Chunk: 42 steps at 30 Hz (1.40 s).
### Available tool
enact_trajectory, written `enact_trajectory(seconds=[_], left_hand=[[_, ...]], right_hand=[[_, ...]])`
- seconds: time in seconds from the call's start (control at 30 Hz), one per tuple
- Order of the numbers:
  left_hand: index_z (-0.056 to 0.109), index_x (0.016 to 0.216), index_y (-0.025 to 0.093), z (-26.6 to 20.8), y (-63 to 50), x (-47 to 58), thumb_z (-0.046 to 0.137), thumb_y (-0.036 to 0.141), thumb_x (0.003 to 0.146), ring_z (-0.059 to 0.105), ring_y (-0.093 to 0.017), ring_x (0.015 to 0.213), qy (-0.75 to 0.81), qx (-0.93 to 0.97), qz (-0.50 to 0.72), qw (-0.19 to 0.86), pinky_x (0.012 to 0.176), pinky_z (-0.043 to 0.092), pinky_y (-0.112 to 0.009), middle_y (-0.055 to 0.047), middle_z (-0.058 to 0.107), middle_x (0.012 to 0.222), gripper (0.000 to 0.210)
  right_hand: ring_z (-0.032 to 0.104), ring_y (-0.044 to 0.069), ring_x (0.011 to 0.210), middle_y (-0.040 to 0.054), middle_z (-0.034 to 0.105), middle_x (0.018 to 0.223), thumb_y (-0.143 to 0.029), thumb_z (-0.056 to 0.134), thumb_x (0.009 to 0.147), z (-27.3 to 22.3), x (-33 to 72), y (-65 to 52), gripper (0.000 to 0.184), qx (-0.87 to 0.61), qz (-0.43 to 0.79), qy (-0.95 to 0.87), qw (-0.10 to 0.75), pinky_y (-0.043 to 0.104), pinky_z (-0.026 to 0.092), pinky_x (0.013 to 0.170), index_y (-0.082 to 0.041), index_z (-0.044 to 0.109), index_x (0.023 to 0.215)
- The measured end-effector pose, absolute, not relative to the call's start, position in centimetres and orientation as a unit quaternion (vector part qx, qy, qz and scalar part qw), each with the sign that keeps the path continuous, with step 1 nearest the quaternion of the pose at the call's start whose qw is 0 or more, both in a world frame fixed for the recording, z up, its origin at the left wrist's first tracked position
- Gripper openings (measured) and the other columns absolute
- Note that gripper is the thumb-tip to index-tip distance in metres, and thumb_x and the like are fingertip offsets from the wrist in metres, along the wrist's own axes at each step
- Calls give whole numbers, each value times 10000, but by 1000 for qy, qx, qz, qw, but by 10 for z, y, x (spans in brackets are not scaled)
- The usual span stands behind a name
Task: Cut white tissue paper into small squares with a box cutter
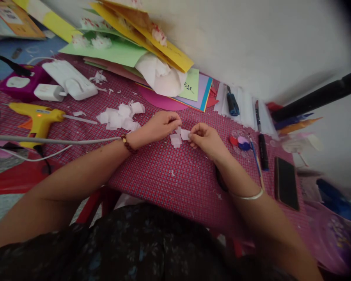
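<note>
My left hand (160, 125) and my right hand (206, 139) meet over the red checked cloth (169, 183), both pinching small white paper squares (179, 137). The left fingers close on one end of the little stack, the right fingertips grip a square at its other side. A loose pile of similar white squares (121, 116) lies just left of my left hand. A beaded bracelet circles my left wrist and a metal bangle my right.
A yellow glue gun (39, 119) lies at the left beside a purple power strip (22, 82) with white adapters. Coloured paper sheets (152, 50) lean against the wall. A paint palette (241, 141), brush, markers and a dark phone (286, 182) sit at the right.
</note>
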State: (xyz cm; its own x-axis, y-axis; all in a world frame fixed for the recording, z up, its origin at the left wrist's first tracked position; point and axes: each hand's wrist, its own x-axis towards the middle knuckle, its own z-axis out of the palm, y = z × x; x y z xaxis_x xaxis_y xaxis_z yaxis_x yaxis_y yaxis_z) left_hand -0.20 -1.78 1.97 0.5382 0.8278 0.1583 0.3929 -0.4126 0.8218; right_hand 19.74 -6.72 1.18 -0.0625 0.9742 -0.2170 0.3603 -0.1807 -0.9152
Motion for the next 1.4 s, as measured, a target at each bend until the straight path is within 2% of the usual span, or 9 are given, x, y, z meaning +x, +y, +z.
enact_trajectory(seconds=[0.13,0.33,0.5,0.7,0.8,0.93,1.07,1.23,1.4], left_hand=[[652,756,166,18,-16,-2,505,239,915,549,-108,634,380,794,294,373,599,389,-239,5,637,666,229],[651,764,155,17,-16,-4,525,178,865,533,-108,667,382,793,297,371,620,391,-244,0,639,716,163],[662,805,146,13,-15,-5,552,173,851,563,-114,690,376,785,292,395,630,421,-244,-15,662,758,122],[676,794,154,5,-14,-5,575,225,861,569,-115,676,375,791,286,391,621,409,-244,-16,677,741,140],[673,819,163,6,-19,-5,619,295,870,585,-126,711,353,818,281,356,665,416,-261,-21,689,777,151],[605,771,176,14,-31,-5,688,353,849,532,-135,708,330,876,241,257,663,368,-278,-11,628,766,210],[523,700,185,18,-36,-4,600,314,913,475,-130,672,324,886,237,232,636,327,-285,1,547,712,261],[533,662,182,14,-31,-3,578,316,914,477,-119,652,306,877,222,296,640,339,-275,10,537,685,290],[657,823,181,21,-49,-8,624,260,871,583,-123,724,256,847,137,445,693,425,-244,2,654,784,98]], right_hand=[[551,98,524,-42,613,650,-204,630,785,8,194,-57,140,-609,474,-557,307,250,455,506,-240,498,817],[557,119,562,-50,571,697,-180,558,808,8,197,-57,202,-603,418,-611,297,273,454,541,-234,521,1000],[592,151,698,11,636,833,-268,545,860,11,211,-83,137,-582,360,-667,295,319,483,654,-219,581,982],[619,173,721,11,665,801,-275,520,924,22,218,-136,127,-573,331,-714,229,332,477,681,-233,629,974],[650,185,771,27,698,846,-254,513,940,27,221,-158,127,-571,329,-725,199,344,494,723,-234,636,964],[670,186,799,32,717,868,-234,507,947,31,227,-172,132,-568,327,-736,171,341,498,751,-236,638,938],[658,177,756,20,712,829,-230,508,949,27,234,-175,134,-577,332,-724,180,328,490,716,-235,637,914],[648,168,752,9,703,830,-255,525,957,19,244,-175,119,-559,362,-715,213,316,483,705,-233,641,951],[643,165,723,6,696,802,-271,525,953,17,249,-174,124,-551,369,-716,219,305,470,674,-228,642,959]])
